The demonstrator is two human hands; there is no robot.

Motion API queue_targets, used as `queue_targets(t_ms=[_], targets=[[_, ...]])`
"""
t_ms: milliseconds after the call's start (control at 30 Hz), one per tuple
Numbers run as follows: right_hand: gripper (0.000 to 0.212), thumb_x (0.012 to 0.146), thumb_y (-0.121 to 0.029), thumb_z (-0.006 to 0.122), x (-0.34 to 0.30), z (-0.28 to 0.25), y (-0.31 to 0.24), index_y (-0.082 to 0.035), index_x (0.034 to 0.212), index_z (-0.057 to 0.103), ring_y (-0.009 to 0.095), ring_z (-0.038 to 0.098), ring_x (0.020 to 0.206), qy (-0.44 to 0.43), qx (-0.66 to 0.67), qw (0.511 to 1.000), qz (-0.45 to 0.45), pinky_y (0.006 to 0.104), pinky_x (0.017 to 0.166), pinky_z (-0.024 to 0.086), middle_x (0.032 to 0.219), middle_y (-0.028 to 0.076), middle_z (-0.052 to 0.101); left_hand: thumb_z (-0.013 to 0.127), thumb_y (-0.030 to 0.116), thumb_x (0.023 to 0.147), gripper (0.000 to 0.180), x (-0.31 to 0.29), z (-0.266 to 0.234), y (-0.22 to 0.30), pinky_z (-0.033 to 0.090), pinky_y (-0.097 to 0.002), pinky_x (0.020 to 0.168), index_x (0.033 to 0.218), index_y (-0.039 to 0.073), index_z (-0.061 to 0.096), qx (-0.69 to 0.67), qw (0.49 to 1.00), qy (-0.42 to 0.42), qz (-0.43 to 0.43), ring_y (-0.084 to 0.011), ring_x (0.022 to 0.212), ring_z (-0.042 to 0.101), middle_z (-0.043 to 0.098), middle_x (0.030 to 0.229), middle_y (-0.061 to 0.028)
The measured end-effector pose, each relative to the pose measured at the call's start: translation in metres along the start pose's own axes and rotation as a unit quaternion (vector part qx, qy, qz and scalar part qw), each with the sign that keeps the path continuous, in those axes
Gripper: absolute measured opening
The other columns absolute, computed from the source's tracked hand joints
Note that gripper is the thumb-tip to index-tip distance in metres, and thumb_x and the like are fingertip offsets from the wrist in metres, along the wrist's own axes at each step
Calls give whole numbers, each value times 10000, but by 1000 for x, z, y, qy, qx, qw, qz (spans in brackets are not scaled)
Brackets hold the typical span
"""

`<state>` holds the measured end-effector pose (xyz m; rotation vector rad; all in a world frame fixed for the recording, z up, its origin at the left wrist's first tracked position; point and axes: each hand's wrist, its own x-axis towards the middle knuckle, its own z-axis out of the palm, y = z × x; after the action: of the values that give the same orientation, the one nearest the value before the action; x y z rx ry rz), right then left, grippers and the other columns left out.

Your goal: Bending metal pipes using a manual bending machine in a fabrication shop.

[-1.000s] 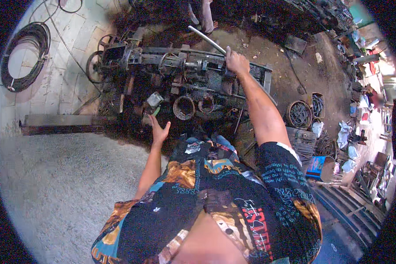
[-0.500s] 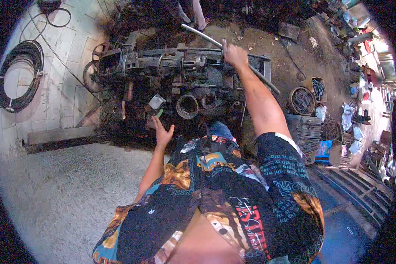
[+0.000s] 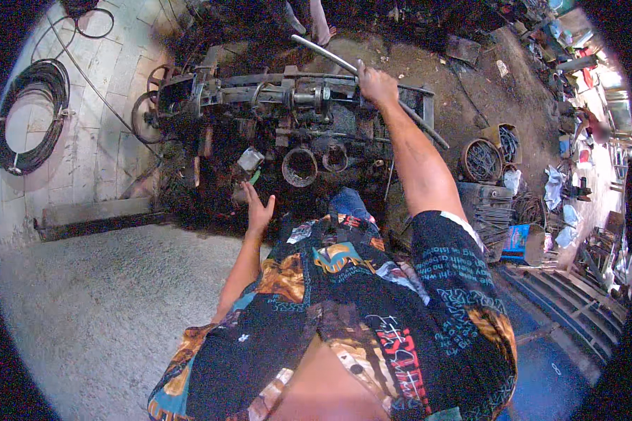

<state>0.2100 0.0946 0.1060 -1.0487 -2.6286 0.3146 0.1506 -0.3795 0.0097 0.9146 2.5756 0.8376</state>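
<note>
My right hand (image 3: 378, 87) is closed around a long, straight metal rod (image 3: 323, 51), which slants from the far middle down to the right over a dark, greasy machine (image 3: 274, 95). The near end of the rod reaches past the machine's right corner. My left hand (image 3: 260, 211) is held low at the machine's near side, thumb apart from the fingers, with nothing visible in it. Just beyond its fingertips are a green piece (image 3: 255, 177) and a small pale box-like container (image 3: 250, 160). Whether the fingertips touch the green piece, I cannot tell.
Another person's bare foot (image 3: 324, 34) is beyond the machine. Two round, open-ended parts sit at its near side, the larger a rusty ring (image 3: 285, 168). A cable coil (image 3: 64, 105) lies at left. At right stand a round basket (image 3: 463, 165) and bundled rods (image 3: 490, 205).
The view has shifted very slightly. Both hands and the rod stay in nearly the same places, with the right hand still around the rod.
</note>
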Motion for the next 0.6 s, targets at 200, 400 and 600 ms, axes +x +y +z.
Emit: queue_targets(t_ms=[200, 400, 600], targets=[[560, 958, -432, 261, 0, -27, -14, -39, 935, 660, 399, 642, 828, -93, -24, 993, 66, 492, 756, 511, 904, 231, 654, 620, 339, 842, 935, 0, 5, -9, 132, -420, 1129, 1416, -85, 15, 7, 1000, -1, 3, -405, 1389, 30, -27, 1485, -287], [562, 954, -438, 265, -1, -25, -10, -39, 935, 660, 407, 641, 813, -89, -13, 994, 63, 491, 747, 514, 897, 233, 654, 625, 349, 837, 944, -1, 8, -13, 122, -418, 1132, 1418, -81, 18, 18, 1000, -4, -18, -393, 1393, 19, -10, 1488, -282], [622, 944, -497, 255, -3, -26, -15, -67, 869, 698, 374, 654, 831, -69, -1, 994, 89, 506, 760, 506, 872, 204, 671, 625, 336, 839, 931, 1, 0, -4, 105, -411, 1135, 1432, -45, 17, 8, 999, -17, -35, -376, 1397, 4, 0, 1494, -269]])
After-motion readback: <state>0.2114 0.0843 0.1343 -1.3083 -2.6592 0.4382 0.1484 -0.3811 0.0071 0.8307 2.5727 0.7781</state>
